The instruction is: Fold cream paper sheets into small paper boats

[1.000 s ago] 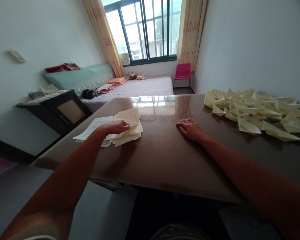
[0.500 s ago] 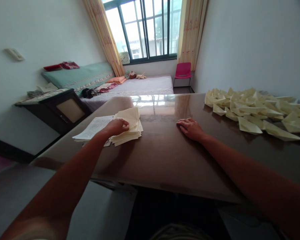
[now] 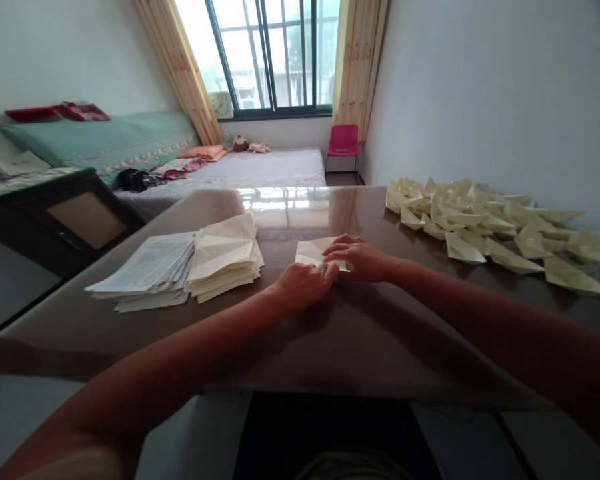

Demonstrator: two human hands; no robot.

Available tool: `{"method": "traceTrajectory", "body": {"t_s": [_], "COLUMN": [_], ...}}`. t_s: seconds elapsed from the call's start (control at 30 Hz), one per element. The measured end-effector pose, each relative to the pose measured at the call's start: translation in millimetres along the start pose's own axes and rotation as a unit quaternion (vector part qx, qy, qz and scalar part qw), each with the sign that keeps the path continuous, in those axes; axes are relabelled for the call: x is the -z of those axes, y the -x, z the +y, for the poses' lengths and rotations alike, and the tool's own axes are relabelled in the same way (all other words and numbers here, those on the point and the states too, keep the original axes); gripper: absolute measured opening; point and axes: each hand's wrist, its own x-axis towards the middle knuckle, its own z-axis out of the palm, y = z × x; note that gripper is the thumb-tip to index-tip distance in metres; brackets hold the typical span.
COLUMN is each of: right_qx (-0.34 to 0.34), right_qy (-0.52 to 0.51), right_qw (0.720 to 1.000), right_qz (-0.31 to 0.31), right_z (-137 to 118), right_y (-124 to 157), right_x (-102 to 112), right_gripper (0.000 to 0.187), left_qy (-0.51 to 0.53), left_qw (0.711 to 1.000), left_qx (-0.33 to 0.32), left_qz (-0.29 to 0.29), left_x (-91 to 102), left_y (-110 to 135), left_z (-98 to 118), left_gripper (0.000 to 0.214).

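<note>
A cream sheet of paper (image 3: pixel 311 251) lies on the brown table in front of me, its near edge under my hands. My left hand (image 3: pixel 307 283) is closed on that near edge, fingers curled and partly hidden. My right hand (image 3: pixel 357 259) rests on the sheet's right side with its fingers stretched out and a little apart. The two hands almost meet at the sheet's front. To the left sits a stack of cream paper (image 3: pixel 225 257), beside a stack of printed white paper (image 3: pixel 145 267).
Many folded cream paper boats (image 3: pixel 480 213) are heaped on the right of the glossy table (image 3: pixel 290 347). Beyond the table are a bed (image 3: pixel 285 167), a pink chair (image 3: pixel 344 141) and a window. A dark cabinet (image 3: pixel 87 213) stands at the left.
My left hand has come from the cream stack to the middle, where a sheet now lies. My right hand, earlier flat on the bare table, now rests on this sheet. The view has turned slightly right.
</note>
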Motion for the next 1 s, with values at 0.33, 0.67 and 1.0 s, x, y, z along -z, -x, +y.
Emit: {"method": "traceTrajectory", "body": {"t_s": [0.33, 0.67, 1.0], "right_qx": [-0.019, -0.223, -0.268], "right_qy": [-0.196, -0.309, -0.1], "right_qw": [0.974, 0.914, 0.957], "right_qz": [-0.108, -0.135, 0.049], "right_z": [20.5, 33.7, 15.5], "right_y": [16.7, -19.2, -18.2], "right_x": [13.0, 6.0, -25.9], "right_gripper": [0.038, 0.044, 0.042], "left_qy": [0.551, 0.626, 0.34], "left_qw": [0.824, 0.749, 0.917], "left_qx": [0.119, 0.214, 0.208], "left_qz": [-0.067, -0.044, -0.01], "left_x": [-17.7, -23.5, -22.0], "left_y": [-3.8, 14.1, 14.9], "left_z": [-63.5, -64.9, -56.1], "left_gripper": [0.067, 0.085, 0.041]}}
